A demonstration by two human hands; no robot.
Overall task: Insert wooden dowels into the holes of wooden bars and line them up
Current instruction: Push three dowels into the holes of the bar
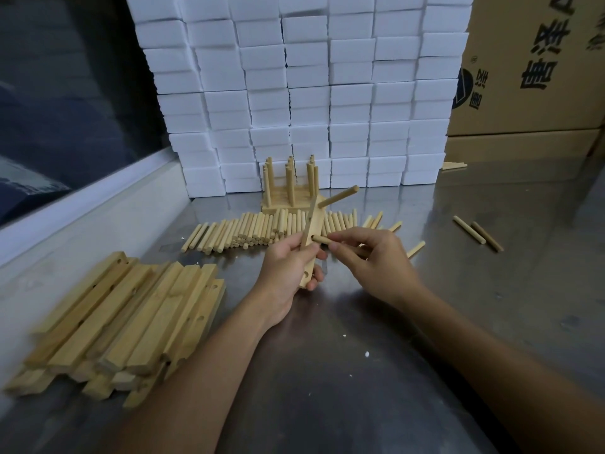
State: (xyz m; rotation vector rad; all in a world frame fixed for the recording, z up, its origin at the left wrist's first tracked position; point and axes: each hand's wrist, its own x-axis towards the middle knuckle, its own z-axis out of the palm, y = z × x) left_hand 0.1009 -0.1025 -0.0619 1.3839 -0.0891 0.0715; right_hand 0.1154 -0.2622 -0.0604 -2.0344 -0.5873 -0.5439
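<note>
Right hand [376, 260] has a dowel [322, 239] pinched between thumb and fingers, with its free tip pointing left at the bar [311, 239] and sitting right at the bar's face, about at the middle hole. I can't tell if the tip has actually entered the hole or is just touching the rim.

Left hand [288, 267] is wrapped around the lower half of that bar, holding it up off the table [360, 339], tilted with its long axis running from near-bottom to far-top. So the dowel lies roughly crosswise to the bar, which is what you want: the push would go leftward, straight along the dowel's axis, with the left hand bracing against it.

One dowel [339, 196] already sticks out of the top hole, angled up and right. The bottom hole [306, 274] near the left fingers looks empty.

Further out: loose dowels [248, 232] in a row behind the hands, a stack of bars [131, 316] to the left, and finished bars [289, 191] with upright dowels lined up at the back.
</note>
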